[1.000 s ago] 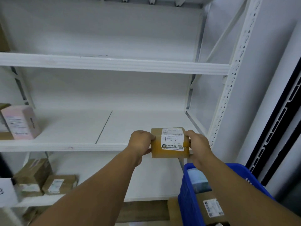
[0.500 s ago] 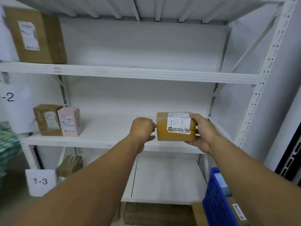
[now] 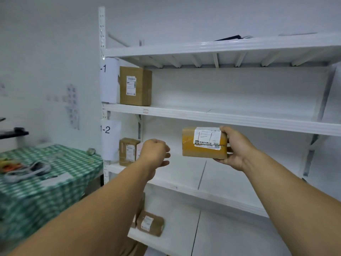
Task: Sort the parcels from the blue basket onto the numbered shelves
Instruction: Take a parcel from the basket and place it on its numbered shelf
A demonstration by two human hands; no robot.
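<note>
Upper sign [image 3: 109, 80] reads "-1", lower sign [image 3: 110, 139] "1-2"; parcel [image 3: 203, 144] label handwritten "1-1".

The room is bright, with soft, even white light. The white shelves [image 3: 221, 115] look pale and a little washed out. Faint grey shadows lie under each shelf board. The left side is blurry: the green checked desk [image 3: 55, 196] and the papers [image 3: 72, 106] on the wall [image 3: 46, 52] look smeared. The label [image 3: 207, 138] on the parcel [image 3: 189, 146] in the middle is fairly sharp. Straight shelf lines bend near the edges.
</note>
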